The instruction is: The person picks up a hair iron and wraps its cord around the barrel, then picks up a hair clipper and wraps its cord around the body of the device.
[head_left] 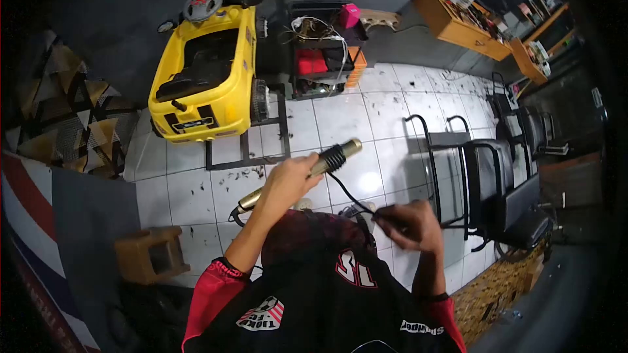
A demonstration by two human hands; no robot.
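My left hand (296, 178) is closed round the middle of a gold hair straightener (250, 200), held slanting in front of my lap. Black power cord (345, 187) is coiled in several turns around the straightener's upper right end. From these coils the cord runs down to my right hand (413, 225), whose fingers pinch it. At the lower left end the cord leaves the straightener in a short loop. Part of the straightener's body is hidden behind my left hand and wrist.
A yellow toy car (206, 72) stands on a metal frame ahead. Beside it is a black cart (320, 46) with cables. Black chairs (494, 176) are on the right, a brown stool (152, 255) on the left. Hair clippings dot the tiled floor (340, 114).
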